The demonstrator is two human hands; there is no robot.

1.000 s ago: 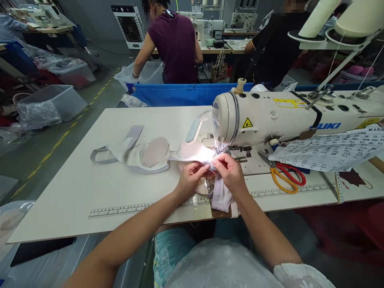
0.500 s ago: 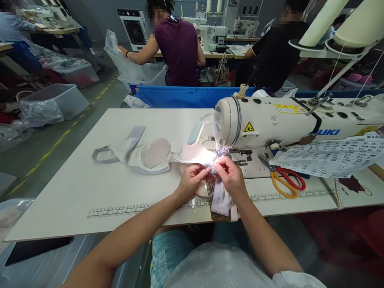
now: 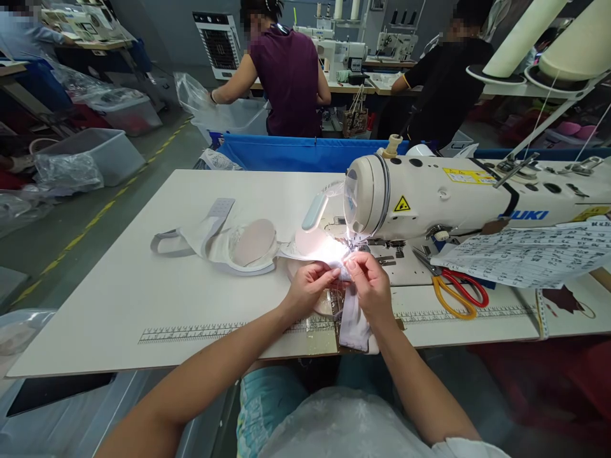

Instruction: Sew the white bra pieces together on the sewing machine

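A white bra (image 3: 224, 251) with pinkish cup pads stretches across the table toward the sewing machine (image 3: 420, 191). Its right part lies under the bright lamp by the needle. My left hand (image 3: 310, 285) pinches the lower edge of the bra just left of the needle. Close beside it, my right hand (image 3: 370, 283) pinches the same fabric right in front of the needle. A pale band of the bra (image 3: 354, 321) hangs from under my right hand toward the table's front edge. The exact spot at the needle is partly hidden by my fingers and glare.
Scissors (image 3: 456, 292) with red and yellow handles lie right of my right hand, beside a printed sheet (image 3: 534, 254). A ruler strip (image 3: 191, 334) runs along the table front (image 3: 109, 324). Thread cones (image 3: 525, 35) stand upper right. Co-workers (image 3: 291, 76) sit beyond a blue cloth bin (image 3: 296, 151).
The whole view has shifted slightly. Both hands keep their pinch on the bra at the needle, with barely any movement. The co-worker's arm behind has moved a little at the plastic bag.
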